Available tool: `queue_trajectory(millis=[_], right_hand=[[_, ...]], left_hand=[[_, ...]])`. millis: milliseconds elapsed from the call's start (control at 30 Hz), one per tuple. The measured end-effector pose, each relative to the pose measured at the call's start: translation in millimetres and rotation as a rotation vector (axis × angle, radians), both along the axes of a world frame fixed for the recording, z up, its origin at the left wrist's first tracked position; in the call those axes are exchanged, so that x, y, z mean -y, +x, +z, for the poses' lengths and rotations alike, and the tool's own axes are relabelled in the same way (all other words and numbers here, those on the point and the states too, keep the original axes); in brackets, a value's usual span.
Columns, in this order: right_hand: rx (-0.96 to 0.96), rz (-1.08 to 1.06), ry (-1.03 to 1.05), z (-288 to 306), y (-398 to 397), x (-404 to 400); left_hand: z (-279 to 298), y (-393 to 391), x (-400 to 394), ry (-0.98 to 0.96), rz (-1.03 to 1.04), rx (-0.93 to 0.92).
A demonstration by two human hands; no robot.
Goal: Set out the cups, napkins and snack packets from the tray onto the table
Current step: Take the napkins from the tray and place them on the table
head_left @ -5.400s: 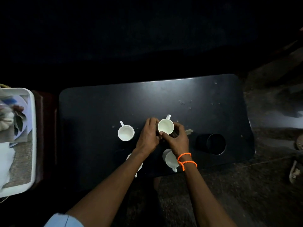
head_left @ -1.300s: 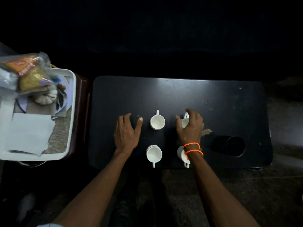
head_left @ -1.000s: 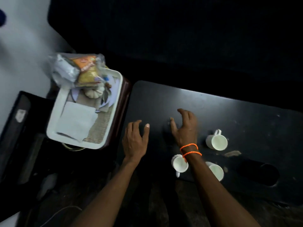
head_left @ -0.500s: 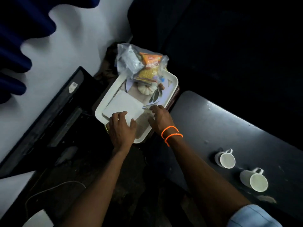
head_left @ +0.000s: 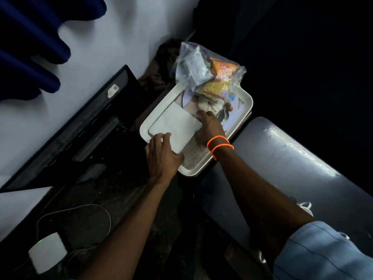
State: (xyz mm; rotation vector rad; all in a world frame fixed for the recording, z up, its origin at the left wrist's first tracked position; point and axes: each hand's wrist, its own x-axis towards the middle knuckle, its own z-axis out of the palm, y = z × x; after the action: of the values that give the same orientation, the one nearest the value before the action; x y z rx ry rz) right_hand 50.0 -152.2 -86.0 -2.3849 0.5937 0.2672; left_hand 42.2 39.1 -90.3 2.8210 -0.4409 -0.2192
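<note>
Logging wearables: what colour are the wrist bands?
Bright orange wrist bands, clearest in the head view.

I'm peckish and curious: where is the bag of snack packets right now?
In the head view the bag of snack packets sits at the far end of the white tray, beyond the napkin both hands touch.

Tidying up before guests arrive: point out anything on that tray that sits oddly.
The clear bag of snack packets slumps over the far rim of the tray, partly hanging outside. The white napkins lie flat under both hands. Nothing spilled.
</note>
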Motion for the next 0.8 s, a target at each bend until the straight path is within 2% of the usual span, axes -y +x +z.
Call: queue_trajectory(millis=[300,467,633,733,800], right_hand=[[-0.063,0.022,0.006,-1.4,22.3,2.3],[-0.059,-0.068,-0.033,-2.7,33.0,0.5],[-0.115,0.031,-0.102,-6.5,42.7,0.2],[-0.178,-0.012,0.003,-4.0,50.4,0.2],[-0.148,-0.086,0.146,-2.5,54.8,-1.4]], left_hand=[[-0.5,16.5,-0.5,-0.046,0.017,-0.014],[-8.0,10.0,-5.3,-0.052,-0.002,0.013],[-11.2,10.1,-5.2,-0.054,-0.02,0.037],[-9.3,11.8,-3.2,-0.051,-0.023,0.017],[-9.7,12.9,-3.3,-0.045,-0.022,0.014]])
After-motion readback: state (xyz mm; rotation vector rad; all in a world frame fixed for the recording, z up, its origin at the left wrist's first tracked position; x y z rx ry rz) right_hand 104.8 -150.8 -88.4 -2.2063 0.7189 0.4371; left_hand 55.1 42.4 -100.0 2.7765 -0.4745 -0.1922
